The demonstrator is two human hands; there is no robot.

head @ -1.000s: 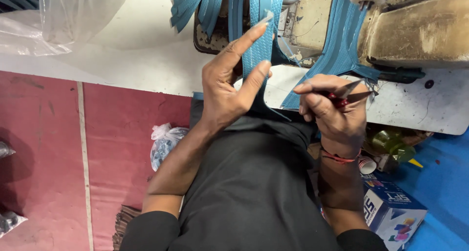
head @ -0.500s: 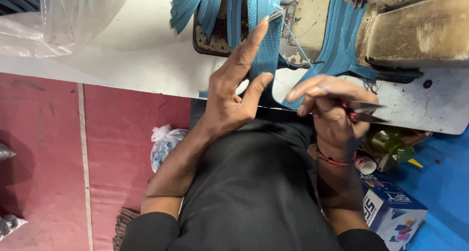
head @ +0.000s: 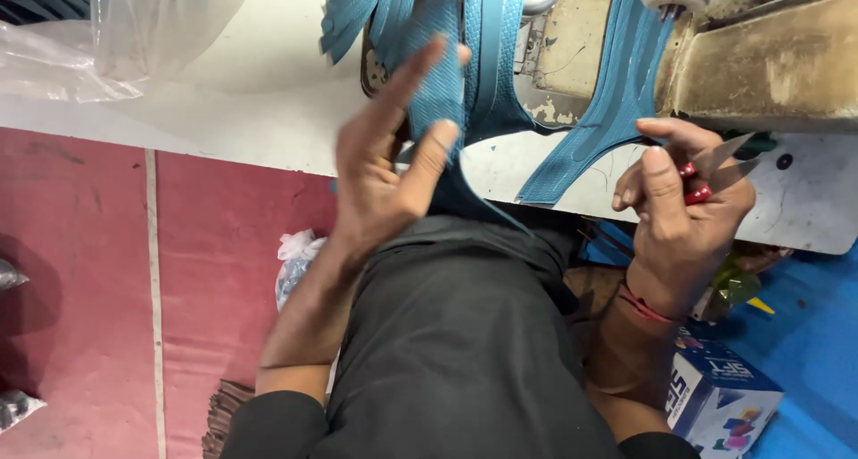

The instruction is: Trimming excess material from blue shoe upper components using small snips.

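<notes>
Your left hand [head: 384, 177] lies open, fingers flat against the teal strap [head: 440, 88] hanging off the table's near edge. Soft, limp material; pinch its edge. Your right hand [head: 684, 204] closes round red-handled snips [head: 706, 175], probably thread cutters.

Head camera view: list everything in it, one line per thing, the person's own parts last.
Strips: several, teal, on the table at the machine.
Sewing machine: one, worn cream, top right.
Table: one, white.
Plastic bag: one, clear, top left.
Floor: red, left.
Box: one, blue and white, bottom right.
Snips: one, red-handled, in the right hand.
Left hand: touching a teal strip.
Right hand: holding the snips.
</notes>
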